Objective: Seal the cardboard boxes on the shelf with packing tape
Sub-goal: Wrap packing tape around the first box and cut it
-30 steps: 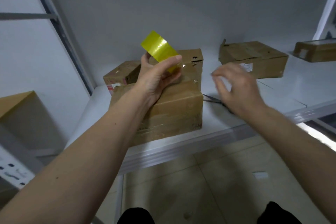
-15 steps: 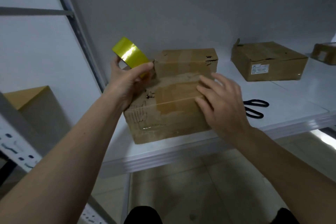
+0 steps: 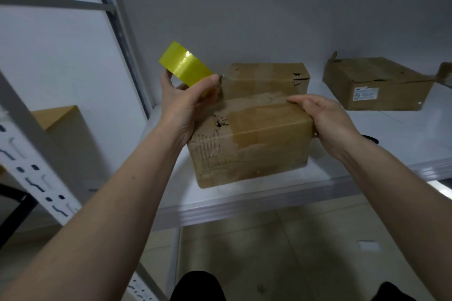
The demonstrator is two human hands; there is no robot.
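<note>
Your left hand (image 3: pixel 186 102) grips the yellow tape roll (image 3: pixel 186 65) in the upper middle of the frame, thumb across its face, held above the near box's left end. Your right hand (image 3: pixel 325 117) curls over the right top corner of the near box (image 3: pixel 249 139), which sits at the centre on the shelf (image 3: pixel 244 200). The cardboard looks scuffed and soft at its torn left edge, likely light enough to slide, so brace it by the firm right corner. The roll's glossy surface probably slips; hold it through the core.
</note>
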